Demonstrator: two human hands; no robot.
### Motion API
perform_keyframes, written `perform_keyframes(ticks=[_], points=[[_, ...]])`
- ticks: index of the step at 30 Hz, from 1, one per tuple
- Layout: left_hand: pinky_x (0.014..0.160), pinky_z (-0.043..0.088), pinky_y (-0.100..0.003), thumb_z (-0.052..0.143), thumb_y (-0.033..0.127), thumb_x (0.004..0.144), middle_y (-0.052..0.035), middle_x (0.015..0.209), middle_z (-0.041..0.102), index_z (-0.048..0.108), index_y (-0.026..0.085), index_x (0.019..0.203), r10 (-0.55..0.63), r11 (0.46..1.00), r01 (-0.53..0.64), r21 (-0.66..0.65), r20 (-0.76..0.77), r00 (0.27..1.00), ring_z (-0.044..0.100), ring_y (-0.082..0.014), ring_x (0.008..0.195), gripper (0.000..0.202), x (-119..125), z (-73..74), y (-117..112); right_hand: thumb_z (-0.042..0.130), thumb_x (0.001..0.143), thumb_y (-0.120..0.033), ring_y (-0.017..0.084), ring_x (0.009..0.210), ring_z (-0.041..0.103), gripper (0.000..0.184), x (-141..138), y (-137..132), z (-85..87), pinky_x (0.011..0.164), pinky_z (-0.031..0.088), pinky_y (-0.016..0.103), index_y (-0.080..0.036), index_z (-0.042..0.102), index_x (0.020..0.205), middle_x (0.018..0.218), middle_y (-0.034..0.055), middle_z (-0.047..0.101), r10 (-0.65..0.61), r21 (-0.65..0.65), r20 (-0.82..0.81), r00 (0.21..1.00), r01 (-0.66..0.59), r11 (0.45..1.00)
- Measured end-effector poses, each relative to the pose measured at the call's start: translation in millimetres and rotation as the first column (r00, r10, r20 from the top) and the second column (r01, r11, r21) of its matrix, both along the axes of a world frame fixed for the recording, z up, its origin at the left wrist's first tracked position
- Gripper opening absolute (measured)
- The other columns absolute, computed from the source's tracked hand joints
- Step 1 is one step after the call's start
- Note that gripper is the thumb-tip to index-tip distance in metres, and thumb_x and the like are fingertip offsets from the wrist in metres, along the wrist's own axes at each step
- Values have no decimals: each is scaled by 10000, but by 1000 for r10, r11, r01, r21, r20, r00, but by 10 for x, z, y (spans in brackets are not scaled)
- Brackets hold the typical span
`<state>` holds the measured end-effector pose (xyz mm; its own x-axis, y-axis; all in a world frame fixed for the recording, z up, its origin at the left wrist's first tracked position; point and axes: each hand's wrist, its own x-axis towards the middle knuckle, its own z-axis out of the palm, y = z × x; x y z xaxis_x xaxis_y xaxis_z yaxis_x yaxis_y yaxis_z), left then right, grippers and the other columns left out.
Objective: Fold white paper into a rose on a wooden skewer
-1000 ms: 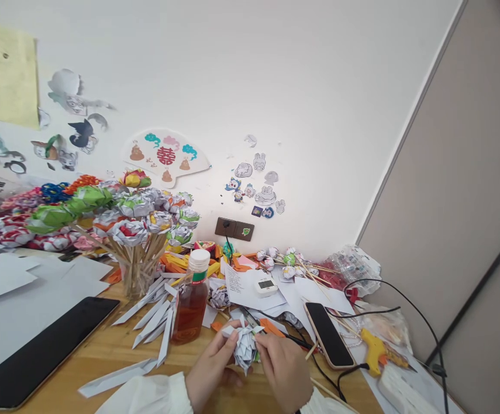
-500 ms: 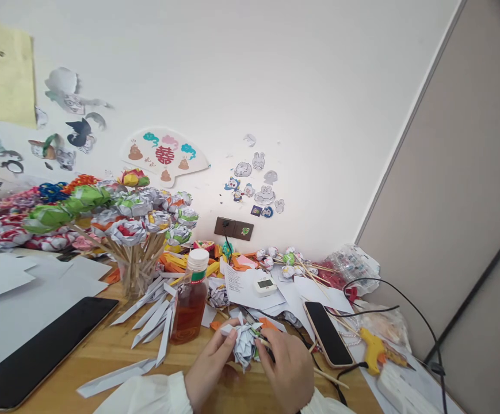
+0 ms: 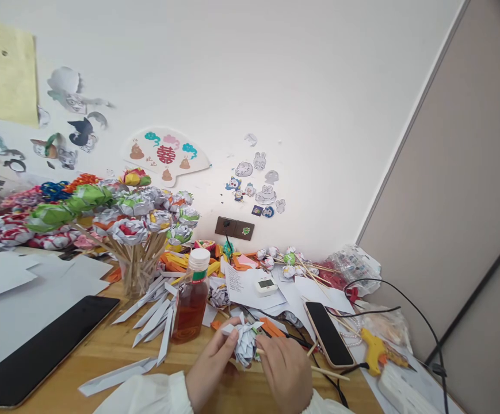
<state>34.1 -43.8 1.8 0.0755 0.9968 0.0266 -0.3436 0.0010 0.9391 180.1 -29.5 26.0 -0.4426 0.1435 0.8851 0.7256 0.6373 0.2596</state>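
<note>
A white folded-paper flower (image 3: 245, 345) with bits of green is held low over the wooden table (image 3: 228, 397), near its front edge. My left hand (image 3: 213, 359) is closed round the flower's left side, thumb in front. On the other side my right hand (image 3: 285, 365) pinches the flower's thin wooden stick (image 3: 327, 374), close under the bloom. The stick runs out to the right past that hand. Several folded white paper strips (image 3: 118, 375) lie on the table to the left.
A bottle of amber liquid (image 3: 190, 305) stands just beyond my left hand. Behind it, a clear cup (image 3: 135, 279) holds many paper flowers. A phone (image 3: 329, 333), yellow glue gun (image 3: 374, 351) and black cables lie right. A dark tablet (image 3: 46, 351) lies left.
My right hand's fingers have curled in closer to the base of the flower. The flower and my left hand have barely moved.
</note>
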Motion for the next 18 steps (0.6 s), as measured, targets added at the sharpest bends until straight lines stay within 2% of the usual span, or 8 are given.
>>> perform_keyframes(ticks=[7, 18], points=[[436, 426, -243, 536, 593, 610, 19, 689, 583, 369, 196, 1141, 14, 1000, -14, 7, -33, 999, 579, -181, 608, 685, -3, 29, 3, 336, 879, -164, 118, 432, 519, 291, -23, 19, 6, 466, 291, 256, -151, 599, 754, 461, -5, 546, -21, 24, -6, 1000, 21, 999], [391, 411, -223, 560, 596, 583, 30, 631, 559, 423, 191, 1119, 38, 999, -38, -1, -39, 999, 540, -157, 559, 686, 19, 79, -20, 328, 872, -140, 125, 432, 494, 267, -10, 43, -38, 470, 262, 261, -155, 585, 799, 496, -3, 554, -39, 11, 21, 999, 39, 999]])
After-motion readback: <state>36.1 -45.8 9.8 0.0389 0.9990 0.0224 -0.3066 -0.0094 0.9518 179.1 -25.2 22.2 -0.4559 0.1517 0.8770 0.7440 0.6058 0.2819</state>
